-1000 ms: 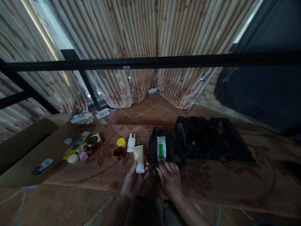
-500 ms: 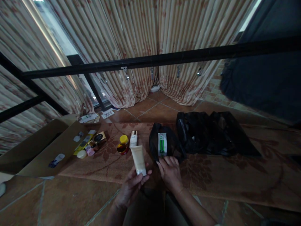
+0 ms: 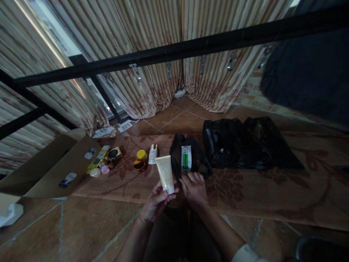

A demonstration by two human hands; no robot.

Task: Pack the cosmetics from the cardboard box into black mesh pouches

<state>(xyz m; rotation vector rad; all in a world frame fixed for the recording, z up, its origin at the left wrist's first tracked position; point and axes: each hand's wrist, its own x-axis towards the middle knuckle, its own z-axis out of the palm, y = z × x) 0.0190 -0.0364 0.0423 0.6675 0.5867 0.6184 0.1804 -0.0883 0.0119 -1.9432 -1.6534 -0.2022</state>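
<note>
Two bare hands work at an open black mesh bag (image 3: 201, 162) on a reddish-brown patterned mat (image 3: 122, 187); every place below is told from that bag. Far to its left stands an open cardboard box (image 3: 51, 178). Just this side of the box lies a small cluster: a yellow packet (image 3: 94, 166), a pale round jar (image 3: 95, 172), a pink jar (image 3: 104, 170) and a black-and-gold compact (image 3: 113, 153). Nearer the bag, still left of it, are a yellow-lidded jar (image 3: 141, 154), a red-and-gold jar (image 3: 140, 165) and a pale bottle (image 3: 153, 155) with a coppery cap. These have stayed put over the last second.

Close to the bag's left, the left hand (image 3: 156, 200) has its fingers clamped round the white-cap end of a cream tube (image 3: 165, 170). The change is here: the tube has been raised, and its broad front now shows more fully, cap end down. It remains outside the bag. Inside the bag, a white-and-green tube (image 3: 186, 159) has not moved. The right hand (image 3: 194, 189) still grips the bag's near edge, fingers curled together on the fabric. Right of the bag, more black bags (image 3: 237, 145) lie in a row.
</note>
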